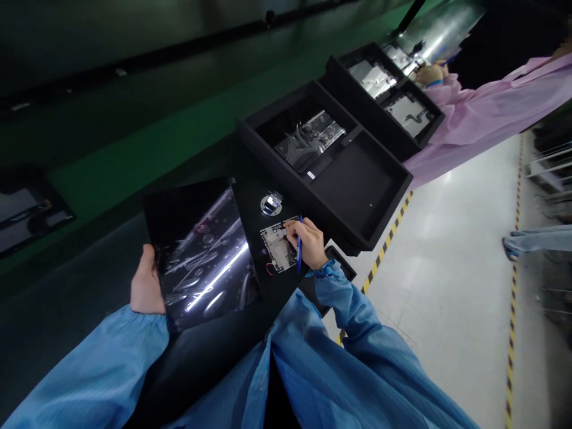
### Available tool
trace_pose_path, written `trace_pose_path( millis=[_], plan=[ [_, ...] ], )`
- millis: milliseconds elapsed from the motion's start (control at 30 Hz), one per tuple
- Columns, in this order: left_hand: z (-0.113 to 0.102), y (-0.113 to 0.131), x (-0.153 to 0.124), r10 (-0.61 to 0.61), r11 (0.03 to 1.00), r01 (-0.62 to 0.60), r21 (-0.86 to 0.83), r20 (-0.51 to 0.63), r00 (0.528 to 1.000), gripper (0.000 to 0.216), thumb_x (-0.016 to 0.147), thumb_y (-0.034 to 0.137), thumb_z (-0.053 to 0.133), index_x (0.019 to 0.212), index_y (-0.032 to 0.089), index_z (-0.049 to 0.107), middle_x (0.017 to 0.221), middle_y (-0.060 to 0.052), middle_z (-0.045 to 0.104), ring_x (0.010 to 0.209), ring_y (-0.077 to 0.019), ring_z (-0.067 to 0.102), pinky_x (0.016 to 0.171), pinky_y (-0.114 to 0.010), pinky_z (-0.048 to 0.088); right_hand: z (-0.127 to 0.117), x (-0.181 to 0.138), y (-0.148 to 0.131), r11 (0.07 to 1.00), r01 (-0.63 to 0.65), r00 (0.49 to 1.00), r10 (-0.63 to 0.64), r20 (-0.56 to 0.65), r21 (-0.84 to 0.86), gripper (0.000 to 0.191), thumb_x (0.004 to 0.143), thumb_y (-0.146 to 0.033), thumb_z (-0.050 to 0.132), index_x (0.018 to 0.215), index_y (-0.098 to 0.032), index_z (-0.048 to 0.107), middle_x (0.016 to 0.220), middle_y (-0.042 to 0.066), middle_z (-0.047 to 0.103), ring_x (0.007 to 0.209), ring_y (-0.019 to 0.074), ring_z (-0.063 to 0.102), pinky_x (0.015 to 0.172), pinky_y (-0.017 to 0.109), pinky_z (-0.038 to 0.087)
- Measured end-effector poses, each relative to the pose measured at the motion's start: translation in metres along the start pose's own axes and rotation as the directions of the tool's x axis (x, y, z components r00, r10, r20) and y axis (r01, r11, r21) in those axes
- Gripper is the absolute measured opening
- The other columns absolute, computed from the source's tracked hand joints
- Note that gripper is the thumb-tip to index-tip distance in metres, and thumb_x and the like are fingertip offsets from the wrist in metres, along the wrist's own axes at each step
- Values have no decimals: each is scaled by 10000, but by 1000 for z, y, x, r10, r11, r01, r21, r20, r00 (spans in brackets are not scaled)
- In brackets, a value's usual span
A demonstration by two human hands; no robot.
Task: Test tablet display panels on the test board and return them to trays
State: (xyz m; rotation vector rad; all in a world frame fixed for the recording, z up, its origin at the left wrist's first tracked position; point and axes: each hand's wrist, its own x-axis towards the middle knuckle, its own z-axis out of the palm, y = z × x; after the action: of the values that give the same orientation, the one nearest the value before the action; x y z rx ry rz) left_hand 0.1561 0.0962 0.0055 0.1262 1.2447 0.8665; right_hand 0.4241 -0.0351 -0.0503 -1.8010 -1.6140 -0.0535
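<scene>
My left hand (146, 281) grips the left edge of a black screen panel (203, 250), its thumb on top and its other fingers hidden beneath. The panel's glossy film is wrinkled and reflects light. Closed around a blue pen (299, 247), my right hand (308, 241) rests at the upper right of a flat circuit-board assembly (279, 249) with a short red wire at its lower left corner. Just above that assembly lies a round white disc with a shiny metallic piece (271, 204) on it.
A black two-compartment tray (357, 185) stands beyond my right hand, film-covered parts in its far compartment. Behind it is another tray (384, 95) with pale panels, near a co-worker in a pink sleeve (469, 107). A small black box (342, 262) sits under my right wrist.
</scene>
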Motion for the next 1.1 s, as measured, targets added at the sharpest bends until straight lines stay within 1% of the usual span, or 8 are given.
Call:
trace_pose_path(
  millis=[133, 367, 500, 667, 800, 867, 1000, 1100],
  plan=[
    [1, 1, -1, -45, 999, 45, -15, -6, 999, 504, 1040, 377, 395, 1416, 64, 517, 1010, -66, 784, 1142, -248, 675, 1065, -374, 492, 2, -1, 1, 1000, -11, 1000, 11, -7, 3, 276, 979, -121, 490, 725, -229, 491, 947, 2, 748, 773, 146, 608, 680, 259, 528],
    [1, 1, -6, 31, 996, -29, 82, -27, 999, 489, 1041, 324, 399, 1458, 82, 477, 905, -29, 792, 1048, -221, 716, 1025, -332, 522, 1, -3, 3, 996, -86, 996, 86, -24, -10, 277, 983, -144, 475, 724, -232, 513, 902, 10, 743, 764, 160, 621, 684, 287, 531],
    [0, 1, -8, 8, 993, -12, 118, 30, 1000, 488, 1043, 346, 386, 1436, 83, 502, 900, -43, 790, 956, -230, 744, 981, -369, 557, -7, -6, -3, 988, -151, 985, 154, -77, 37, 41, 950, -203, 565, 936, -241, 568, 1090, 34, 738, 898, 200, 666, 824, 353, 565],
    [3, 2, -1, -51, 996, 48, 70, 35, 998, 455, 1032, 348, 407, 1345, 73, 591, 832, -63, 785, 888, -248, 756, 938, -380, 583, -13, -18, -4, 981, -168, 964, 143, 225, 98, 651, 861, -362, 725, 1405, -231, 392, 1520, 130, 475, 1347, 320, 508, 1086, 516, 484],
    [12, 1, 7, -137, 990, 130, 49, 162, 977, 470, 1025, 382, 407, 1293, 67, 631, 853, -101, 784, 898, -284, 756, 911, -415, 598, -11, -18, -12, 974, -224, 971, 221, 94, 18, 633, 890, -359, 696, 1426, -223, 388, 1473, 164, 512, 1322, 345, 522, 1062, 568, 489],
    [16, 0, 11, -153, 988, 147, 43, 186, 971, 476, 1020, 414, 409, 1294, 102, 640, 862, -96, 786, 903, -291, 756, 896, -425, 604, -11, -13, -26, 987, -156, 988, 156, 7, 31, 557, 899, -313, 684, 1388, -229, 430, 1411, 148, 572, 1297, 326, 542, 1047, 548, 504],
    [17, -1, 15, -154, 988, 148, 45, 197, 968, 471, 1004, 421, 441, 1314, 125, 636, 883, -106, 786, 892, -310, 756, 877, -461, 606, -9, -1, -60, 981, 168, 986, -166, -27, 93, 337, 905, -215, 646, 1219, -253, 530, 1200, 72, 719, 1198, 268, 605, 1056, 520, 499],
    [15, -2, 17, -170, 985, 164, 46, 205, 964, 485, 999, 405, 453, 1344, 105, 614, 895, -127, 784, 887, -323, 756, 882, -484, 599, -1, 4, -77, 969, 239, 971, -237, -37, 68, 243, 909, -224, 632, 1137, -265, 561, 1105, 48, 758, 1092, 266, 647, 1015, 531, 518]
  ],
)
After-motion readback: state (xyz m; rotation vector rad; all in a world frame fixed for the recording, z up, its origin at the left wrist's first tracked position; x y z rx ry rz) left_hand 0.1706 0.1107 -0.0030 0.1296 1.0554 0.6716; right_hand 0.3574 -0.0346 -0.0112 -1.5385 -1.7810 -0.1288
